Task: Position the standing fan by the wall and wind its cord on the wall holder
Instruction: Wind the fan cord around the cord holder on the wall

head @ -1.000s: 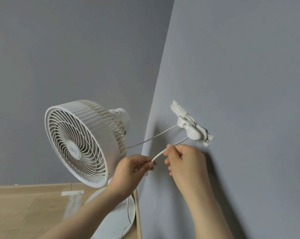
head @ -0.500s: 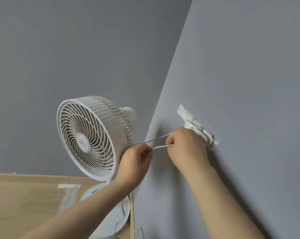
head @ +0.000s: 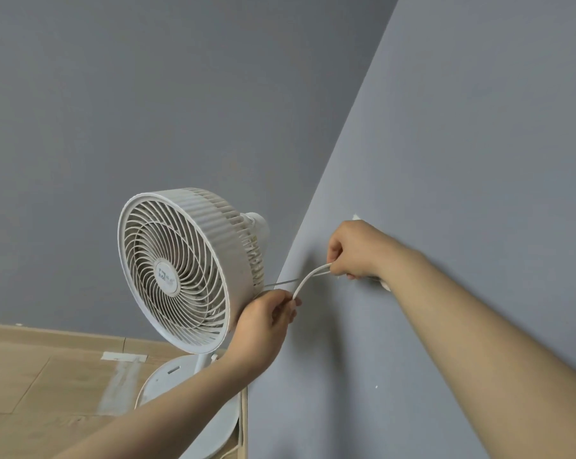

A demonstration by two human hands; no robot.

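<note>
- A wooden floor (head: pixel 31 376) is seen at the lower left, with a pale strip of tape (head: pixel 123 357) stuck on it near the foot of the far wall (head: pixel 147 111).
- The white standing fan (head: pixel 184 270) is placed in the corner, just beside the right-hand wall (head: pixel 462 160); its round grille is turned toward the left and slightly toward the camera, and its round base (head: pixel 167 379) is set on the floor, partly hidden by the left forearm.
- The left hand (head: pixel 266 323) is held in front of the lower right edge of the fan head; its fingers are pinched narrowly on the white cord (head: pixel 305 280), thumb against forefinger.
- From that pinch the cord is seen to arc upward and to the right, as a doubled strand, into the right hand; a thinner straight run of cord is seen from behind the fan head toward the same place.
- The right hand (head: pixel 356 250) is pressed close to the right-hand wall, its fingers curled shut around the upper end of the cord.
- The wall holder (head: pixel 356 217) is almost wholly covered by the right hand; only a small white corner is shown above the knuckles and a white edge below the wrist. How much cord is wound on it cannot be told.
- The right forearm is stretched along the wall toward the lower right.
</note>
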